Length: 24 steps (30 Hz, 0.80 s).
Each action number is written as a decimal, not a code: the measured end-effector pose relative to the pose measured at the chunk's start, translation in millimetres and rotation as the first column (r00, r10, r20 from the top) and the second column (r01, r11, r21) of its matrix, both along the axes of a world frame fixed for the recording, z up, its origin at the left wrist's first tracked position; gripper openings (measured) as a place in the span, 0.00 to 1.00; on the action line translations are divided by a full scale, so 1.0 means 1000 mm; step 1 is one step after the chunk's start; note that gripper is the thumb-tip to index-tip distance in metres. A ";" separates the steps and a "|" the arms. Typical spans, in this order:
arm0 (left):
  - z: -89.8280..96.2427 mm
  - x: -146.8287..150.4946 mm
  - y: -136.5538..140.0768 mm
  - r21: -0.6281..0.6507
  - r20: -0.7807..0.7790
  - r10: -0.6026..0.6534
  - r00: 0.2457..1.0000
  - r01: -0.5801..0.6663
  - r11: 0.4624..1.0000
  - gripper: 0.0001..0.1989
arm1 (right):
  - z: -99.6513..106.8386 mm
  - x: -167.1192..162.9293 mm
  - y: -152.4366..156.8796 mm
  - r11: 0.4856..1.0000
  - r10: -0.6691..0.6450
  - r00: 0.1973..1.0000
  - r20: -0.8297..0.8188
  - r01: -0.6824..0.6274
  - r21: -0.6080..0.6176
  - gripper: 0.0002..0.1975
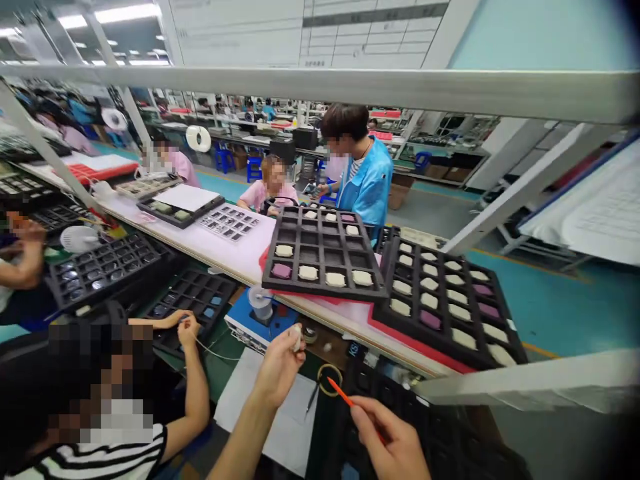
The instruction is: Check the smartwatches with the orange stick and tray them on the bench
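My left hand (pixel 281 368) is raised over the bench with its fingers closed around a small cream-coloured piece (pixel 297 337), seen edge-on and partly hidden by the fingers. In my right hand (pixel 393 440), lower and to the right, is a thin orange pen-like stick (pixel 341 391), gripped between thumb and fingers with its tip pointing up and left. Near that tip lies a yellowish ring like a roll of tape (pixel 331 380). A dark slim tool (pixel 312 400) rests on white paper (pixel 285 427) between my hands.
Black compartment trays (pixel 325 250) with cream and purple pieces stand on the shelf ahead; another such tray (pixel 450 300) is at right. A blue box (pixel 250 320) carries a lidded cup (pixel 261 303). A co-worker's hands (pixel 187 327) are close on my left. A metal rail (pixel 350 87) crosses above.
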State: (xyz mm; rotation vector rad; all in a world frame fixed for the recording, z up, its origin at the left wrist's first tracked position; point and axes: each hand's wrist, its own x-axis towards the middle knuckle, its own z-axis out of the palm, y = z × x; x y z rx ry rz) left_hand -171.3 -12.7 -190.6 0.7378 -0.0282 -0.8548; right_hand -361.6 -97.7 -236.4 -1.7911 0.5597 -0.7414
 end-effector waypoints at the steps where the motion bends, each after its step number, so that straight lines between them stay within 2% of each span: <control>1: -0.002 -0.002 0.000 -0.001 -0.005 -0.014 1.000 0.014 1.000 0.27 | 0.003 0.000 0.002 0.999 -0.024 1.000 -0.007 0.025 0.021 0.22; 4: 0.002 -0.004 0.001 -0.019 0.012 -0.054 0.998 0.054 0.998 0.28 | 0.004 -0.002 0.009 0.993 -0.086 0.995 -0.055 0.090 0.073 0.24; 9: 0.011 -0.014 0.002 0.009 0.208 -0.011 0.978 0.010 1.000 0.31 | 0.002 -0.010 0.004 0.997 0.023 0.995 -0.093 -0.016 0.071 0.26; 12: 0.014 -0.022 0.003 0.006 0.270 -0.011 0.963 0.010 1.000 0.27 | 0.012 -0.012 0.006 0.993 -0.042 0.996 -0.078 0.050 0.103 0.25; 15: 0.018 -0.025 0.004 -0.053 0.219 -0.084 0.972 0.098 0.994 0.23 | 0.023 -0.012 0.010 0.989 -0.069 0.995 -0.075 0.078 0.124 0.25; 19: 0.018 -0.026 0.007 -0.129 0.117 -0.099 0.988 0.114 0.985 0.21 | 0.026 -0.013 0.010 0.992 -0.053 0.996 -0.071 0.061 0.113 0.23; 24: 0.020 -0.030 0.010 -0.192 0.074 -0.169 0.983 0.180 0.965 0.23 | 0.026 -0.016 0.003 0.999 -0.026 1.000 -0.016 0.026 -0.032 0.20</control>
